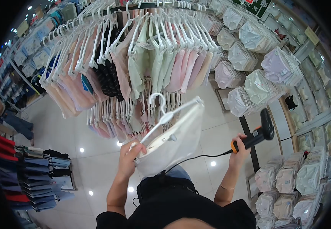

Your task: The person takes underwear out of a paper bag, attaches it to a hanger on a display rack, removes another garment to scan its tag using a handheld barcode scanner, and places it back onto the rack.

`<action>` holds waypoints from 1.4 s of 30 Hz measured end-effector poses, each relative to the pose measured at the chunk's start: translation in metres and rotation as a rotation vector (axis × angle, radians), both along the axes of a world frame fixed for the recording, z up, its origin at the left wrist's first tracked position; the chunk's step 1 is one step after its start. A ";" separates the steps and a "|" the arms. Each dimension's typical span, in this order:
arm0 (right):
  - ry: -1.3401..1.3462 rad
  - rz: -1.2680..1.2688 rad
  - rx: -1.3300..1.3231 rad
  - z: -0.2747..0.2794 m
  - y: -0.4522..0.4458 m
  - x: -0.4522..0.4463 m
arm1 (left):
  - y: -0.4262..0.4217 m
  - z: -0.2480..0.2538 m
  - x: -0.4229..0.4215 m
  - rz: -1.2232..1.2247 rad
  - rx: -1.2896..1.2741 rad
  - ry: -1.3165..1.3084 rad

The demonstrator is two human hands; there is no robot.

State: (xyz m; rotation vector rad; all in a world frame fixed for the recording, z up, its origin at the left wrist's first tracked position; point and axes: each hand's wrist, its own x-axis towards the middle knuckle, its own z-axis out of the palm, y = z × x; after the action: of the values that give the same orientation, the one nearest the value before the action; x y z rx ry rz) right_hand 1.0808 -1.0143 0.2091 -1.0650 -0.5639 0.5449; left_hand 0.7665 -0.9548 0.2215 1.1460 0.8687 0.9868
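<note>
In my left hand (128, 158), closed at one end of a white plastic hanger (166, 117), hangs a cream-white garment (184, 137) with a small tag near its top edge; its exact kind is unclear. The hanger tilts up to the right in front of my body, hook at the top. My right hand (240, 152) is wrapped round the handle of a black and orange barcode scanner (256, 137), held out to the right with its head up. A black cable (196, 157) runs from the scanner toward my waist.
Ahead, a metal rail (142, 6) carries many pastel and black garments on white hangers, with a lower row beneath. Stacked underwear (255, 86) hangs on the right wall. Folded dark clothes (35, 175) fill a rack at left. A person (14, 118) is at the far left.
</note>
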 end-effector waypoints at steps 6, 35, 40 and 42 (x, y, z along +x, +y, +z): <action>-0.026 0.340 -0.142 0.016 -0.027 -0.025 | -0.030 -0.015 0.088 0.521 0.361 -0.059; 0.130 1.110 -0.547 -0.027 0.006 0.108 | -0.063 -0.068 0.265 -0.538 0.409 -0.024; 0.202 1.113 -0.536 -0.022 0.015 0.120 | -0.059 -0.046 0.272 -0.528 0.574 0.122; 0.224 1.196 -0.541 -0.014 0.018 0.128 | -0.047 -0.034 0.263 -0.575 0.605 0.284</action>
State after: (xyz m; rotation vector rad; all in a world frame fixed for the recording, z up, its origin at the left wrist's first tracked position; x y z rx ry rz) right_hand 1.2089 -0.9960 0.1947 -1.0592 -0.8538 1.9222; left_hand 1.0294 -1.0021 0.1875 1.9538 0.4022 0.6173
